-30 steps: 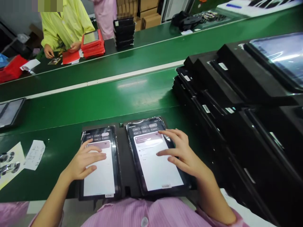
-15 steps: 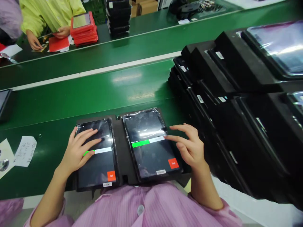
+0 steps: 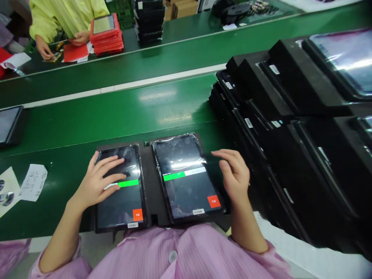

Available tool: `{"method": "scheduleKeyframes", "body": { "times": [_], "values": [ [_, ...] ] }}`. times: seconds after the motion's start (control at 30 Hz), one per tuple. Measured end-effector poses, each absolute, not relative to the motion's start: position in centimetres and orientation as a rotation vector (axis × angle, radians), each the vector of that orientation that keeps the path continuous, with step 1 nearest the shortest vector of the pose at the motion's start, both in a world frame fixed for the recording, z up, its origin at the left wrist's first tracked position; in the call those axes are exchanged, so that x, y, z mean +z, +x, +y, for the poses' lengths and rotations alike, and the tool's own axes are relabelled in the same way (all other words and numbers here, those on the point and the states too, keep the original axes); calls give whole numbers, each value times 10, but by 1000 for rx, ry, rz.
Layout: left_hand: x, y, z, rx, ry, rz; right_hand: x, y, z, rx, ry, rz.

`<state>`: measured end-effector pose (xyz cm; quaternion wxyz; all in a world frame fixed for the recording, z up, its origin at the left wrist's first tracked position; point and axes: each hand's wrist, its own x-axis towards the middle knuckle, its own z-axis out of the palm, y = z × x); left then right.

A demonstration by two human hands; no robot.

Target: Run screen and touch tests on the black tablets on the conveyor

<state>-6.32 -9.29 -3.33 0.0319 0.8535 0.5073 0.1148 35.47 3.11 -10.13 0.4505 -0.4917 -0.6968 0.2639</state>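
Two tablets lie side by side in dark foam trays at the bench's front edge. Over the upper part of the left tablet my left hand is spread, fingers apart, holding nothing; its thumb is by the bar across the screen, green on the right side. The right tablet has a bar that is green on the left and white on the right, and a red Fail box. Just off its right edge, my right hand hovers with bent fingers and thumb apart, with nothing in it.
Tall stacks of black trays with tablets stand on the right. Another tablet and a handwritten paper are at the left. Across the green bench, a person in yellow works beside stacked red cases.
My right hand has drawn back from the right tablet's bar, its index finger folding in. On the left tablet, the bar's green part has switched from left to right. The view has shifted slightly.
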Motion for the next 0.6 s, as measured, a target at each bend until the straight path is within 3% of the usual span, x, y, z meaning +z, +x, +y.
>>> {"method": "scheduleKeyframes", "body": {
  "times": [0.17, 0.37, 0.6],
  "values": [
    [-36, -51, -47, 202, 2541, 1583, -110, 345, 40, 1043, -1335, -1587],
    [-37, -42, -7, 39, 2433, 1316, -110, 341, 37, 1071, -1328, -1491],
    [-37, -36, 4, -22, 2324, 1359, -116, 336, 38, 1050, -1360, -1442]
  ]
}}
